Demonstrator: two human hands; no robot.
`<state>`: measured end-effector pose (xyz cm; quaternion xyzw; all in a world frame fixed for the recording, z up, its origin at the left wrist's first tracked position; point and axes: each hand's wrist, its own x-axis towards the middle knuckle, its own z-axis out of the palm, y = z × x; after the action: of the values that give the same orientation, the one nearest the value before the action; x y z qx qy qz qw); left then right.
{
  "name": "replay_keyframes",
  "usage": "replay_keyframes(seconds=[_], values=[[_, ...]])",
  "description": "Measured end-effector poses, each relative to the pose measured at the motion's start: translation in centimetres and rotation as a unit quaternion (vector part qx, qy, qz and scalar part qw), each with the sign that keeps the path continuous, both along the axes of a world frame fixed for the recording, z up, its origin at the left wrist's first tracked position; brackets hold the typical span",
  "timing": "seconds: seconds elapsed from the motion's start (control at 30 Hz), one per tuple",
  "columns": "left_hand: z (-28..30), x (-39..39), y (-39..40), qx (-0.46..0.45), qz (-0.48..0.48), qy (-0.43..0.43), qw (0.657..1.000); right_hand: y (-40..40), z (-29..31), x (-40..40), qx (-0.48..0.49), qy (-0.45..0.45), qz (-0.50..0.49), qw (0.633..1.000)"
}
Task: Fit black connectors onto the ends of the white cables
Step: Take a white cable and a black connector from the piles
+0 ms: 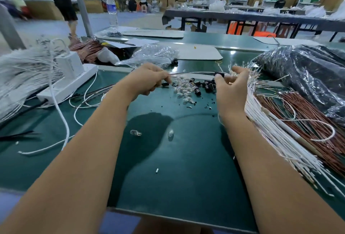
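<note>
Head view shows us, at nine o'clock, a bundle of white cables [22,73]. Our left hand [147,80] pinches one white cable [190,73], which runs across to our right hand [230,84], whose fingers are closed on a black connector [220,74] at the cable's end. We judge the fitting step is in hand; next we must push it on straight. Loose connectors [206,84] lie at twelve o'clock. At two o'clock, a plastic bag [306,73] seems to hold dark parts.
</note>
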<state>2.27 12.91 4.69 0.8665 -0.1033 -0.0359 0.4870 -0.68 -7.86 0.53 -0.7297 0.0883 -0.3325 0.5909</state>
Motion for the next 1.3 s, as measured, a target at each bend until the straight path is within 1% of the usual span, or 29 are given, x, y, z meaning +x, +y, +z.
replay_keyframes(seconds=[0.03,0.07,0.1,0.13,0.17,0.2,0.23,0.27,0.3,0.33,0.4,0.43,0.47,0.53,0.57,0.63,0.7,0.77,0.8,0.87,0.93,0.97,1.03,1.07,1.13,1.2,1.3], values=[[0.7,-0.1,0.8,0.030,0.056,-0.035,0.997,0.3,-0.3,0.0,-0.123,0.001,-0.015,0.992],[1.4,-0.1,1.7,0.065,0.118,-0.079,0.988,0.6,-0.5,-0.1,-0.247,-0.015,-0.028,0.968],[2.0,0.0,2.6,0.105,0.177,-0.131,0.970,1.0,-0.6,-0.2,-0.342,-0.047,-0.029,0.938],[2.6,0.0,3.5,0.147,0.233,-0.184,0.944,1.6,-0.6,-0.4,-0.399,-0.076,-0.017,0.914],[3.1,0.0,4.4,0.187,0.286,-0.235,0.910,2.2,-0.4,-0.6,-0.428,-0.093,0.004,0.899],[3.5,-0.1,5.2,0.218,0.329,-0.284,0.874,2.9,-0.3,-0.9,-0.442,-0.096,0.031,0.891],[3.6,-0.1,5.8,0.237,0.351,-0.323,0.846,3.5,-0.1,-1.1,-0.450,-0.086,0.065,0.886],[3.5,-0.1,6.3,0.251,0.352,-0.346,0.833,3.9,-0.1,-1.4,-0.460,-0.064,0.107,0.879],[2.8,-0.1,6.7,0.269,0.334,-0.343,0.836,4.2,-0.1,-1.7,-0.476,-0.033,0.152,0.866],[1.8,0.1,7.2,0.295,0.303,-0.315,0.850,4.4,-0.1,-2.0,-0.493,0.002,0.201,0.847],[-1.1,0.2,8.2,0.351,0.236,-0.202,0.883,4.9,0.0,-2.5,-0.515,0.069,0.284,0.806],[-2.6,0.1,8.8,0.367,0.217,-0.155,0.891,5.1,0.1,-2.7,-0.523,0.095,0.305,0.790],[-4.0,0.0,9.3,0.370,0.214,-0.135,0.894,5.3,0.1,-2.8,-0.529,0.114,0.316,0.779],[-5.7,0.0,10.0,0.363,0.239,-0.160,0.886,5.6,0.0,-2.7,-0.525,0.122,0.326,0.777],[-6.0,0.1,10.2,0.372,0.253,-0.181,0.874,5.7,0.0,-2.6,-0.517,0.118,0.332,0.780],[-6.0,0.6,10.4,0.436,0.262,-0.208,0.835,5.6,-0.1,-2.4,-0.497,0.118,0.344,0.788],[-5.7,1.0,10.2,0.504,0.262,-0.208,0.796,5.4,-0.2,-2.1,-0.484,0.128,0.344,0.795],[-5.4,1.2,9.1,0.533,0.264,-0.201,0.779,5.3,-0.3,-1.9,-0.494,0.134,0.313,0.800],[-5.3,1.2,8.4,0.530,0.267,-0.203,0.779,5.2,-0.4,-1.8,-0.508,0.130,0.293,0.800],[-4.8,1.3,6.5,0.499,0.261,-0.234,0.793,5.0,-0.4,-1.9,-0.519,0.120,0.278,0.799],[-4.7,1.2,4.1,0.442,0.221,-0.290,0.820,4.7,0.0,-2.1,-0.480,0.138,0.319,0.806],[-4.8,1.1,2.9,0.403,0.192,-0.302,0.843,4.6,0.3,-2.3,-0.461,0.156,0.342,0.804],[-5.4,0.8,0.5,0.335,0.153,-0.279,0.887,4.3,0.9,-2.5,-0.449,0.190,0.367,0.792],[-5.8,0.7,-0.5,0.322,0.143,-0.260,0.899,4.2,1.1,-2.5,-0.444,0.206,0.375,0.787],[-6.3,0.6,-2.3,0.331,0.134,-0.240,0.903,3.9,1.3,-2.5,-0.428,0.229,0.385,0.785],[-6.2,0.7,-3.8,0.299,0.137,-0.230,0.916,3.5,1.3,-2.3,-0.425,0.211,0.360,0.804],[-5.8,0.6,-5.9,0.207,0.161,-0.196,0.945,2.4,0.9,-1.7,-0.417,0.148,0.239,0.864]])
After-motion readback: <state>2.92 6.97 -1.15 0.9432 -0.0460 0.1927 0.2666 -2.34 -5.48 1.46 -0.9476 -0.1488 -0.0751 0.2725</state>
